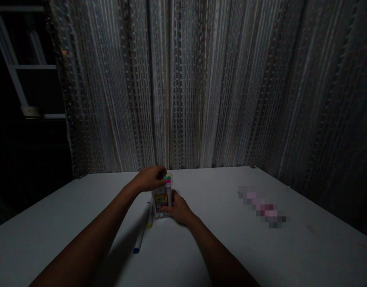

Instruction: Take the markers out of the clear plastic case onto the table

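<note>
A clear plastic case of markers (161, 201) stands upright on the white table, with a yellow and black label on its front. Yellow, green and pink marker caps (168, 178) show at its open top. My right hand (180, 208) is wrapped round the case's right side near the base. From above, my left hand (150, 178) reaches over the top, its fingers pinched at a marker with a bluish cap; most of that marker is hidden. Left of the case lie a long white marker with a blue end (140, 231) and a shorter one with a yellow end (150, 220).
A blurred-out pinkish object (262, 207) lies on the right of the white table (219, 239). Behind the table's far edge hangs a grey patterned curtain (189, 87). A dark window with a pale frame (36, 67) is at the left. The light is dim.
</note>
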Demonstrator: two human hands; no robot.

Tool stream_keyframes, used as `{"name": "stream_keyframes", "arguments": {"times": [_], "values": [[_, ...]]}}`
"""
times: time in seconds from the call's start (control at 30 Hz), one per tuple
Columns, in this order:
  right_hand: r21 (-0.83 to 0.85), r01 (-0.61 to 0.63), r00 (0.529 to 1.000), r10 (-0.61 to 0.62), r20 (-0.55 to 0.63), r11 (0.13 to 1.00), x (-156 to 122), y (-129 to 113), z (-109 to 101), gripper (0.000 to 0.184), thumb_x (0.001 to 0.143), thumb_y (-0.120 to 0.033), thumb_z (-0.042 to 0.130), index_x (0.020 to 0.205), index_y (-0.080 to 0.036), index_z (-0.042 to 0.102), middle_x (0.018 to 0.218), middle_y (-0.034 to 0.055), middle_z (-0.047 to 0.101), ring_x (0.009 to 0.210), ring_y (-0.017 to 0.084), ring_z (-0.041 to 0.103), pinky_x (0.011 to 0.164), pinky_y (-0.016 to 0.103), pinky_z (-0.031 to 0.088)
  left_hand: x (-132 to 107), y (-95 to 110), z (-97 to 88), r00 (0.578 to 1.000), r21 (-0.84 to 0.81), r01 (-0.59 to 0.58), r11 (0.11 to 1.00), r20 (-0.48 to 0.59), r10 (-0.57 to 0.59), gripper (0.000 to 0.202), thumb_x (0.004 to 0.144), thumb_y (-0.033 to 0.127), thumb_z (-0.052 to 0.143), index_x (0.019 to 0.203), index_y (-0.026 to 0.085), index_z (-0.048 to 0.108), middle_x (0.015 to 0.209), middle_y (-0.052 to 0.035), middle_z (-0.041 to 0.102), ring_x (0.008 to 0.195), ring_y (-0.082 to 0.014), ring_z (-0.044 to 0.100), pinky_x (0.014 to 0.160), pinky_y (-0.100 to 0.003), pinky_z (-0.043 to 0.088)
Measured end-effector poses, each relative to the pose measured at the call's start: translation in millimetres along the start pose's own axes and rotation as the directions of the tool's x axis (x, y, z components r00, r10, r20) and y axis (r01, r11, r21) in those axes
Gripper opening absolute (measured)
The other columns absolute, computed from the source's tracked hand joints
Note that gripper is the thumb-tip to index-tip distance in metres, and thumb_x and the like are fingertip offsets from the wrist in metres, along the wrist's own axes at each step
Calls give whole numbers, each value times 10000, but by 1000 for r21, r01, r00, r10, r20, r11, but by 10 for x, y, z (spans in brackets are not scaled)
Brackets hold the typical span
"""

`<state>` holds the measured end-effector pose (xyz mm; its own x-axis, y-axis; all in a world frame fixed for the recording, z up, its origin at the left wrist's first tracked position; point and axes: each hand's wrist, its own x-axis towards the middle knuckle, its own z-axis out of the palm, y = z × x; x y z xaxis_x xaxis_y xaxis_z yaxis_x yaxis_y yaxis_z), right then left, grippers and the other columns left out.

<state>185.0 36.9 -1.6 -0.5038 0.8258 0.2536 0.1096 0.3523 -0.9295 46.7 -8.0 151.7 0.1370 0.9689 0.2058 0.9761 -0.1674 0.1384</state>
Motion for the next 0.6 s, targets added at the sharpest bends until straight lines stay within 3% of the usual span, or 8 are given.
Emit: {"name": "stream_keyframes", "arguments": {"times": [0.6], "values": [[-37,-4,1000,4,3,999,17,36,-3,546,610,-281,780,1093,-194,540,1098,76,682,991,257,654,853,391,520,-1,61,-17,1000,82,2,997,-6,-1,320,806,313,517,1063,171,644,979,-54,700,869,-218,643,722,-284,435]]}}
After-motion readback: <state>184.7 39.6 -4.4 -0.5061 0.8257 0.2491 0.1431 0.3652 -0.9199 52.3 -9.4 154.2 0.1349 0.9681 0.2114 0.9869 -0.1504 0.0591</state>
